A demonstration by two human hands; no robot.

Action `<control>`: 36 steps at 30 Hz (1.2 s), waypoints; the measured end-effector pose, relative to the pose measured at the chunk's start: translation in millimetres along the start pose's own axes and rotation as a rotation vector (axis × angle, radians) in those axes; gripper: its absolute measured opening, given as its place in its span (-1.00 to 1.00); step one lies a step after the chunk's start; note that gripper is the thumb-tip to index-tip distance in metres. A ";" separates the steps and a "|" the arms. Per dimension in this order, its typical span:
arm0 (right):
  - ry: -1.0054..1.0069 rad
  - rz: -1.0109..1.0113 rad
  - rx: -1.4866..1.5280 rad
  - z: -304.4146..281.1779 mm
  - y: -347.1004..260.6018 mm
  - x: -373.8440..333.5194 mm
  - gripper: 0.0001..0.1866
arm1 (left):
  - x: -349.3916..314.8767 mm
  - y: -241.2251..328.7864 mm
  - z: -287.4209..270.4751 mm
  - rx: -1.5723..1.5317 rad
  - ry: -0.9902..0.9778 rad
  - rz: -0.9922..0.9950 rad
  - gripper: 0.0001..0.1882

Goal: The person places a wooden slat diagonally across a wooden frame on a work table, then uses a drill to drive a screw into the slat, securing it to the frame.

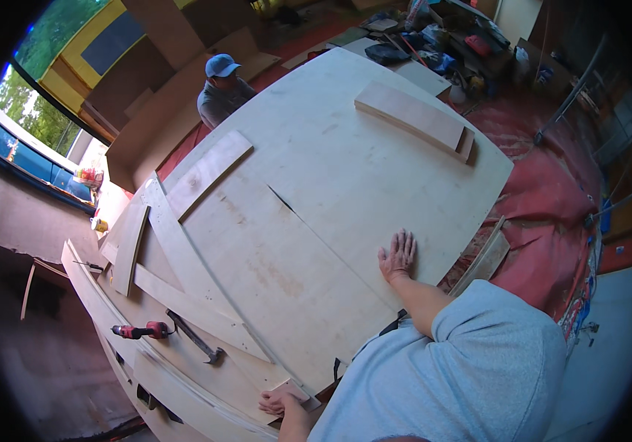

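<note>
Both in head view: right hand [399,255] flat on the pale plywood sheet [330,177] dead ahead, fingers slightly spread, gripping nothing; left hand [277,403] at small wood block [291,387], can't tell if gripping. Sheet's probably heavy, stiff; hold opposite edges.

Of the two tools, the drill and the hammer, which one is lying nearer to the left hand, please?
The hammer: its head end lies toward the left hand, while the red and black drill lies farther off to the left.
</note>
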State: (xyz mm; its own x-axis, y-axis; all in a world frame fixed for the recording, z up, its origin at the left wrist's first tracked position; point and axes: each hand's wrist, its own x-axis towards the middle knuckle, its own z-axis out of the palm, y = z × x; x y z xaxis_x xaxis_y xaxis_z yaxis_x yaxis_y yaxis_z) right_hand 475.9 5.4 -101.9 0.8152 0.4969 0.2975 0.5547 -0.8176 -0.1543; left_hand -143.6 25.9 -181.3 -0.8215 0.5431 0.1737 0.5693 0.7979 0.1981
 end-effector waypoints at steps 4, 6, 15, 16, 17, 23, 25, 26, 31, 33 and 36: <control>-0.003 -0.006 -0.009 3.7 1.3 1.8 -0.23 | -14.9 6.9 -11.6 -0.064 -0.069 -0.109 -0.40; 0.010 -0.025 -0.020 7.9 5.4 -1.4 -0.23 | -32.0 20.7 -33.4 -0.112 -0.022 -0.017 -0.42; 0.055 -0.064 -0.062 8.0 1.6 -7.4 -0.27 | -21.9 50.0 -51.5 -0.050 0.097 -0.069 -0.59; 0.055 -0.044 -0.078 7.9 6.8 -6.0 -0.26 | -23.7 51.7 -54.2 -0.051 0.091 -0.078 -0.59; 0.056 -0.044 -0.085 9.3 9.5 -5.5 -0.26 | -22.5 53.5 -58.2 -0.006 0.019 -0.038 -0.59; 0.016 -0.051 -0.083 5.9 0.0 -4.3 -0.25 | -29.5 47.0 -54.7 -0.022 0.104 0.005 -0.60; 0.021 -0.051 -0.075 6.5 -1.0 -3.2 -0.25 | -29.3 38.8 -48.5 -0.051 0.164 -0.003 -0.60; 0.030 -0.044 -0.070 8.4 4.7 -2.8 -0.25 | -29.4 50.2 -56.6 -0.025 0.066 -0.009 -0.58; 0.036 -0.040 -0.058 11.0 7.5 -5.7 -0.25 | -24.3 47.7 -53.3 -0.003 -0.006 0.008 -0.56; 0.036 -0.052 -0.036 7.5 -5.5 -5.6 -0.24 | -5.9 15.3 -20.1 -0.042 0.378 0.140 -0.58; 0.047 -0.035 -0.065 16.4 15.1 -8.4 -0.24 | -27.4 60.5 -73.2 0.008 -0.205 -0.039 -0.44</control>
State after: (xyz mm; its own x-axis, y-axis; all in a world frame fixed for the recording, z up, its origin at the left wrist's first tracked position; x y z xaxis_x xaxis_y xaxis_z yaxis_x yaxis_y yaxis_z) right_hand 480.1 -6.4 -122.2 0.7860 0.5126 0.3457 0.5695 -0.8179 -0.0818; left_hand -84.4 40.2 -103.5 -0.8323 0.5533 -0.0337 0.5377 0.8207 0.1931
